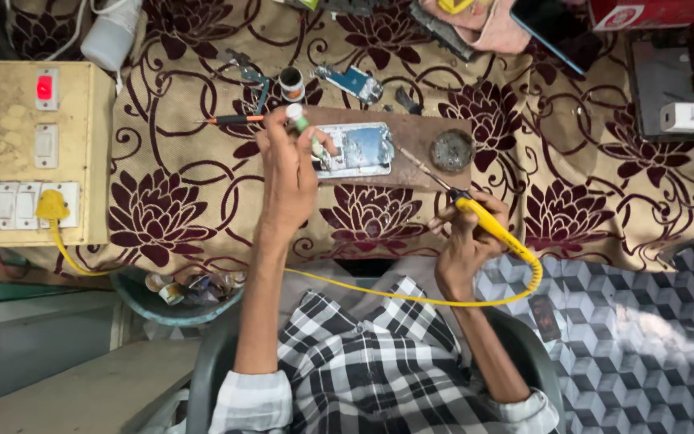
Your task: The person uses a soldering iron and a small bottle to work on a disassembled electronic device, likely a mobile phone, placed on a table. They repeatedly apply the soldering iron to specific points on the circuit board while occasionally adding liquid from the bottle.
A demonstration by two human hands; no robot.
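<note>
the left hand (287,173) is pinching a small white tube (297,118) over the opened phone (355,149); the right hand (467,237) is gripping a yellow soldering iron (487,225), tip near the phone.

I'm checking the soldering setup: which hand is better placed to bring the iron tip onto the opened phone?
The right hand: it grips the yellow-handled soldering iron, tip angled toward the opened phone. The left hand holds a small white-and-green tube.

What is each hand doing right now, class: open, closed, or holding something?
Left hand: closed on a small white and green tube, over the opened phone.
Right hand: closed on a yellow soldering iron, tip toward the phone.
</note>
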